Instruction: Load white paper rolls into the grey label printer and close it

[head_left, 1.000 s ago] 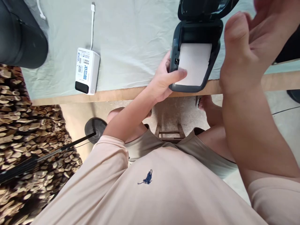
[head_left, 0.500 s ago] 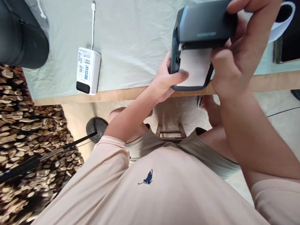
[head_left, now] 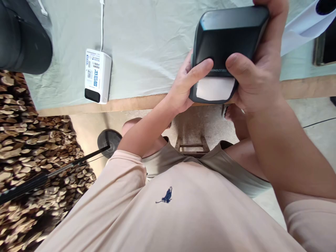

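A dark label printer (head_left: 225, 45) is held above the table's front edge, with its dark cover lying down over most of it. White label paper (head_left: 215, 89) shows at its near end. My left hand (head_left: 187, 82) grips the printer's left side, thumb on the cover. My right hand (head_left: 258, 70) wraps the right side, its thumb also pressing on the cover and its upper fingers round the far corner. The fingers beneath the printer are hidden.
On the cloth-covered table (head_left: 139, 52) lies a white power bank (head_left: 97, 76) with a white cable. A black cylindrical object (head_left: 23, 38) is at the far left. White rolled paper (head_left: 301, 28) and a dark device (head_left: 325, 45) are at the right. A stand base (head_left: 109, 140) is below.
The raised printer cover has come down over the paper. My right hand has moved left and down with it, and its thumb now rests on the cover.
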### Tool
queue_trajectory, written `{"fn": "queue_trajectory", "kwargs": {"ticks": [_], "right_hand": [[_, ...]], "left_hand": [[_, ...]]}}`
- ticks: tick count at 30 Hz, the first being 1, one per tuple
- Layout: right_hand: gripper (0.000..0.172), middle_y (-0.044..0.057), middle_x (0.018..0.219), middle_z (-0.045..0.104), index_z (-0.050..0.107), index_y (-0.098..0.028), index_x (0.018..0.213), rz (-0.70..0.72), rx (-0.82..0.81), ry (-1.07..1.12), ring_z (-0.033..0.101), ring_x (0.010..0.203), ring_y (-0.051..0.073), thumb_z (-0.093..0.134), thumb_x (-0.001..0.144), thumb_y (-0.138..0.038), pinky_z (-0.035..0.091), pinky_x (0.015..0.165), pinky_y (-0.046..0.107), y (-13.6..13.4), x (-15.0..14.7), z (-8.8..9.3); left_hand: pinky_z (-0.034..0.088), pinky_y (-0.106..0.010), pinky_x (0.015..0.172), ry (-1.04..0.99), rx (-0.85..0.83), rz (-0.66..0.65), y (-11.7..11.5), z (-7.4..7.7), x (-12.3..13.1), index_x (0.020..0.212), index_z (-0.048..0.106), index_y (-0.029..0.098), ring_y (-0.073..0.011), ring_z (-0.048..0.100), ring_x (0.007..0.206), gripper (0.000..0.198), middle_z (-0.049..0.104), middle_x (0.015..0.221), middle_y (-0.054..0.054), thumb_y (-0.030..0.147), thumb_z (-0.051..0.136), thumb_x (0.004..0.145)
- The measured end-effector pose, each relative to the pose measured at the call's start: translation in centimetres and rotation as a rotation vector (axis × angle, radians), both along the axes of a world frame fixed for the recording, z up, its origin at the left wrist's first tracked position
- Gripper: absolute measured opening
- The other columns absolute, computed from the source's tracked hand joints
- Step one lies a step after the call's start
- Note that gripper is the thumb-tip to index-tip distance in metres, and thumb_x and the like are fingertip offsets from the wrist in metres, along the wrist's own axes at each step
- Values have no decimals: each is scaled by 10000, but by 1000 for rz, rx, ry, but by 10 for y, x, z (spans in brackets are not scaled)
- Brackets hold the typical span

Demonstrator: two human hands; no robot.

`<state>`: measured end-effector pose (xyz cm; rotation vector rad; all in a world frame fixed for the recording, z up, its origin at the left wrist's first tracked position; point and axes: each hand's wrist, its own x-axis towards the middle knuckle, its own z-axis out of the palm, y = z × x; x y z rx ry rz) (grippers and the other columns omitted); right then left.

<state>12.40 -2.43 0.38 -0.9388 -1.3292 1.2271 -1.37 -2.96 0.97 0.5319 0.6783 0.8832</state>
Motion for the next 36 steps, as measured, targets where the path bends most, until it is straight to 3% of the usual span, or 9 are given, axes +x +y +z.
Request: {"fn": "queue_trajectory", "kwargs": {"ticks": [5, 10, 18, 24, 28, 31, 34, 36], "right_hand": [[587, -45, 1107, 411, 188, -309, 1159, 105, -15, 43, 445, 912, -38, 553, 702, -363, 459, 828, 157, 0, 4, 3], [597, -6, 1089, 436, 215, -228, 1145, 74, -11, 87, 434, 873, -29, 570, 683, -355, 431, 770, 143, -1, 4, 7], [614, 8, 1146, 408, 210, -215, 1161, 58, -25, 103, 430, 915, -21, 572, 680, -338, 448, 837, 148, -1, 3, 9], [614, 8, 1119, 429, 243, -207, 1184, 42, 20, 91, 446, 910, -22, 572, 685, -342, 446, 830, 142, 0, 0, 5], [524, -51, 1162, 424, 368, -294, 1225, 13, 188, -27, 456, 1032, -26, 525, 726, -322, 432, 996, 144, 3, 6, 5], [560, -105, 1168, 412, 360, -425, 1232, 74, 271, -101, 381, 1236, -6, 536, 712, -314, 375, 1117, 137, 5, 15, 7], [750, -168, 1257, 340, 302, -511, 1222, 143, 268, -151, 284, 1335, 12, 637, 604, -250, 369, 1095, 80, 4, 22, 10], [751, -173, 1271, 334, 323, -498, 1213, 120, 273, -203, 308, 1320, 18, 636, 592, -214, 384, 1033, 45, 2, 25, 12]], "left_hand": [[531, -272, 732, 25, 64, 2, -1, -1, 2, 994, 538, 219, -208, 648, 1010, 207, 654, 888, 17, 303, 491, 810], [546, -297, 812, 61, 71, -2, -1, 0, 4, 1015, 526, 221, -214, 630, 1058, 236, 651, 926, 17, 326, 501, 805], [518, -361, 941, 2, 76, -30, -2, 2, 3, 989, 539, 211, -241, 498, 1242, 227, 647, 956, 11, 342, 488, 810], [494, -373, 989, 76, -109, 46, 3, -3, -3, 801, 567, 208, -277, 405, 1304, 288, 654, 845, -50, 471, 456, 764], [516, -341, 930, 150, -35, 115, 6, -6, 2, 596, 438, 185, -247, 484, 1218, 260, 507, 632, -31, 369, 413, 778], [538, -316, 845, 164, -14, 164, 6, -8, 6, 599, 405, 188, -216, 542, 1136, 254, 401, 585, -10, 365, 407, 782], [542, -274, 781, 218, -51, 191, 6, -12, 6, 656, 455, 197, -220, 534, 1143, 247, 421, 610, -12, 423, 458, 754], [537, -275, 810, 240, -80, 217, 6, -12, 5, 678, 473, 201, -229, 498, 1202, 256, 467, 655, -15, 449, 483, 741]]}}
